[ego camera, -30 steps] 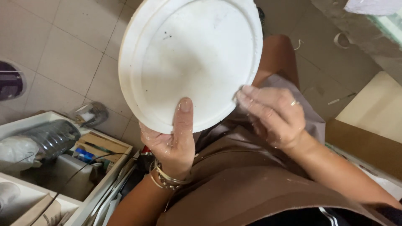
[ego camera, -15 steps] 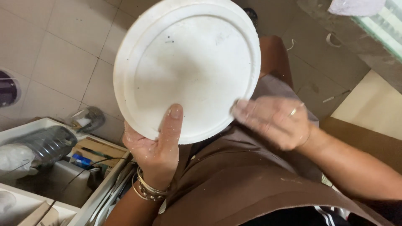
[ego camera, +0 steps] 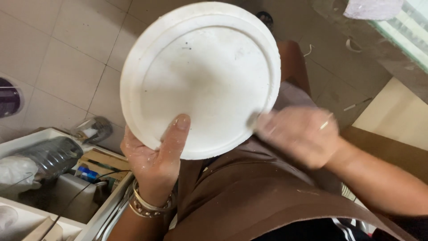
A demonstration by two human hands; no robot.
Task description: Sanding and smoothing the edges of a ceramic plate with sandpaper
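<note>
- A brown apron (ego camera: 249, 196) covered the person's lap at the bottom of the view.
- The left hand (ego camera: 156, 156), dusted with white powder and wearing metal bangles (ego camera: 149, 206) at the wrist, had its grip clenched on the lower rim of a round white plate (ego camera: 200, 76), thumb pressed flat on the plate's face and fingers hidden behind it.
- The plate was held up over the lap, tilted toward the camera, its flat face ringed by a raised border and marked with a few dark specks.
- The right hand (ego camera: 301, 134), blurred and wearing a ring, lay against the plate's lower right edge; whether its grip was closed on anything I cannot tell.
- To the left, a white tray (ego camera: 96, 223) held a clear plastic bottle (ego camera: 51, 156) and small clutter.
- Beyond lay the tiled floor (ego camera: 58, 53).
- At the far right stood a grey ledge (ego camera: 356, 35) with a crumpled pale cloth (ego camera: 372, 8) on it.
</note>
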